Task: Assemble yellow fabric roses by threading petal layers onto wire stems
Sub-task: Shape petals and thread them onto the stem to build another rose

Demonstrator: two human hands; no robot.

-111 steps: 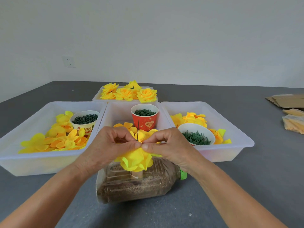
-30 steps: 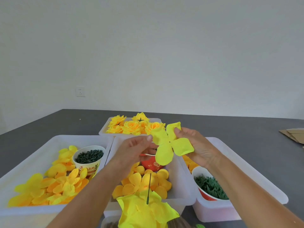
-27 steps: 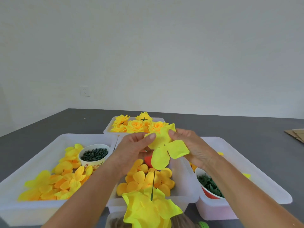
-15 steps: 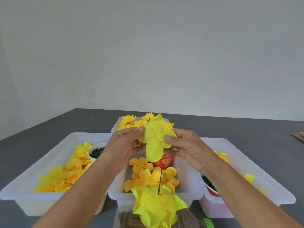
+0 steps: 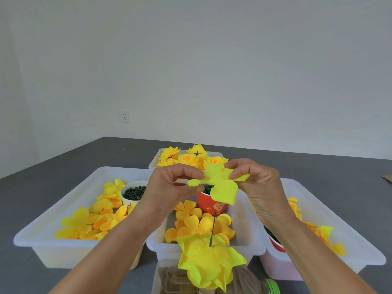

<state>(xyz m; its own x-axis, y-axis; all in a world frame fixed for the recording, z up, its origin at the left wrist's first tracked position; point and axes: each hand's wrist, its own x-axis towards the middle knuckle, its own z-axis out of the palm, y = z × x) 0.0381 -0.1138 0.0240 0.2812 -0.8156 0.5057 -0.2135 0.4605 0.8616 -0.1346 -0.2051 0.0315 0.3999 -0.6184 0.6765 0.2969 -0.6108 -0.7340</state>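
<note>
wall (image 5: 212,60): plain white | socket (image 5: 124,116): low left | table (image 5: 318,168): dark grey

A single head-worn wide-angle view looks forward and slightly down across a dark grey table (image 5: 318,166) toward a plain white wall (image 5: 212,60), which fills the upper half of the frame. It sits close above the raised forearms, with the white plastic trays (image 5: 70,200) just beyond and the near table edge cut off below. No second view overlaps it.

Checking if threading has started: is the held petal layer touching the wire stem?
Apart. The head view shows the petal layer well above the wire stem tip.
</note>
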